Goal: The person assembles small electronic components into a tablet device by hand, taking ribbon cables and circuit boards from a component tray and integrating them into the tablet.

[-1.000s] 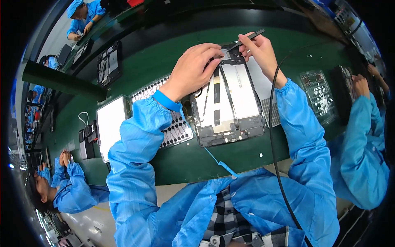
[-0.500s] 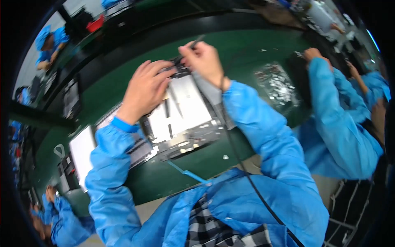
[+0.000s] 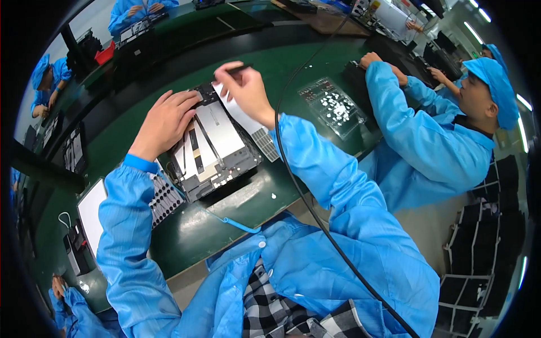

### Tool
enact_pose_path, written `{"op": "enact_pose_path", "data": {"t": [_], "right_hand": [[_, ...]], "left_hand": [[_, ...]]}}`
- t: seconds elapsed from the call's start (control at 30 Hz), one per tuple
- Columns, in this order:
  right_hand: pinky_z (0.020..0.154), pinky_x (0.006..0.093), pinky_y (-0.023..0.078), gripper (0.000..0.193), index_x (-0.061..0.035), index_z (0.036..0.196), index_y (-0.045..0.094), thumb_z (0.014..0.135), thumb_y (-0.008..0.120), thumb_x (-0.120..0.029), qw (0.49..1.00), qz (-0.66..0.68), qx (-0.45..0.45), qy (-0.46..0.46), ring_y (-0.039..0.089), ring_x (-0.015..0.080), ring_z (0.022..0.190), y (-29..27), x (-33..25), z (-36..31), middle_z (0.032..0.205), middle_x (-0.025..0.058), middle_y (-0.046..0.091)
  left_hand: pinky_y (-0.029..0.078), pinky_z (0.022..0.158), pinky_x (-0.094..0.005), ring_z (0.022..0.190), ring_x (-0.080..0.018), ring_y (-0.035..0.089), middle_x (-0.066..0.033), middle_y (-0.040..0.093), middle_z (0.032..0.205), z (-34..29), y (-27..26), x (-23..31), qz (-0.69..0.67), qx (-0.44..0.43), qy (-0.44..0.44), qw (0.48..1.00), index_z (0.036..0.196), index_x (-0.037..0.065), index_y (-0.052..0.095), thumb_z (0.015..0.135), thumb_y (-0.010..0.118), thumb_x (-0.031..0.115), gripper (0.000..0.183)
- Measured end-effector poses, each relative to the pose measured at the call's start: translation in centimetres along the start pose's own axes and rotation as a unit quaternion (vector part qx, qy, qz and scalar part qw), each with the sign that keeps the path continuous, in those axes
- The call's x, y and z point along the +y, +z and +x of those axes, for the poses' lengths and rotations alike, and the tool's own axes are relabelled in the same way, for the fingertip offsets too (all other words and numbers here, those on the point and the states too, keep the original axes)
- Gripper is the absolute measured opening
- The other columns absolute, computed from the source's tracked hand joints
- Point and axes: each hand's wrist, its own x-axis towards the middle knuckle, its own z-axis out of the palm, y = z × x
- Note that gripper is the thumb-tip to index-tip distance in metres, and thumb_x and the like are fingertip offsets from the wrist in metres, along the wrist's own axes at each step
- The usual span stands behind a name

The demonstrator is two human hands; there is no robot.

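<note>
The fingers of our right hand (image 3: pixel 245 93) are closed in a pinch around a slim, dark tool (image 3: pixel 243 68), raised just above the far end of the work; its tip is too blurred to tell. Those of our left hand (image 3: pixel 163 123) are bent and close together, resting on the far left part of the flat, black-framed device with a white inner panel (image 3: pixel 225 127); whether they pinch something there, we cannot tell. The device lies open on the dark green surface (image 3: pixel 174 248), between our forearms.

To work well here, we would steady the frame with the left fingers — light pressure, no pushing on the white panel — and bring the tool in at a shallow angle, clear of the dark ribbon strips. The long black cable (image 3: pixel 324 224) crosses by our right wrist, so we should mind it against snagging.
</note>
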Motion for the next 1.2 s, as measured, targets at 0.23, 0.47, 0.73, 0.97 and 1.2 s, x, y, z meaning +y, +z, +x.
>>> {"op": "enact_pose_path", "data": {"t": [0.23,0.47,0.73,0.97,1.2], "right_hand": [[0.055,0.0198,0.049,0.017,-0.0003,0.099,0.068,0.087,0.071,-0.012,0.992,-0.002,0.108,-0.071,0.065,0.0098,0.071,-6.0,-7.2,-6.9,0.088,0.0043,0.069],[0.055,0.0201,0.048,0.018,-0.0111,0.097,0.066,0.094,0.064,-0.028,0.719,0.603,0.236,-0.252,0.06,0.0063,0.067,-21.6,-9.1,-6.3,0.088,-0.0059,0.069],[0.052,0.0195,0.039,0.015,-0.0111,0.09,0.067,0.091,0.067,-0.026,0.685,0.655,0.188,-0.258,0.054,0.0033,0.057,-25.5,-11.9,-8.0,0.083,-0.0081,0.071],[0.051,0.02,0.038,0.024,-0.0114,0.096,0.063,0.094,0.063,-0.035,0.697,0.634,0.187,-0.28,0.05,0.0035,0.054,-27.5,-12.5,-9.0,0.082,-0.0092,0.07],[0.049,0.0204,0.035,0.022,-0.0105,0.097,0.073,0.089,0.069,-0.031,0.702,0.633,0.124,-0.301,0.045,0.0041,0.053,-26.6,-15.3,-9.2,0.079,-0.0092,0.069]], "left_hand": [[0.044,0.1,-0.0436,0.115,-0.0343,0.057,-0.0113,0.062,0.125,-7.6,-5.1,5.7,-0.073,0.085,-0.054,0.992,0.111,0.006,0.066,0.087,0.056,0.0,0.026],[0.045,0.096,-0.0359,0.108,-0.0288,0.061,-0.0154,0.065,0.113,-12.9,-2.4,6.7,-0.144,0.138,-0.187,0.962,0.108,-0.002,0.066,0.096,0.05,0.002,0.02],[0.044,0.096,-0.0346,0.105,-0.0282,0.062,-0.0163,0.065,0.109,-13.3,-0.7,6.0,-0.143,0.137,-0.217,0.956,0.105,-0.005,0.063,0.098,0.047,0.003,0.019],[0.044,0.096,-0.0336,0.104,-0.0266,0.061,-0.0147,0.065,0.11,-14.3,0.4,4.6,-0.145,0.111,-0.225,0.957,0.106,-0.004,0.062,0.101,0.046,0.009,0.021],[0.045,0.095,-0.034,0.103,-0.0258,0.061,-0.0162,0.064,0.11,-15.7,2.0,3.7,-0.165,0.134,-0.203,0.956,0.106,-0.007,0.061,0.101,0.046,0.007,0.021]]}}
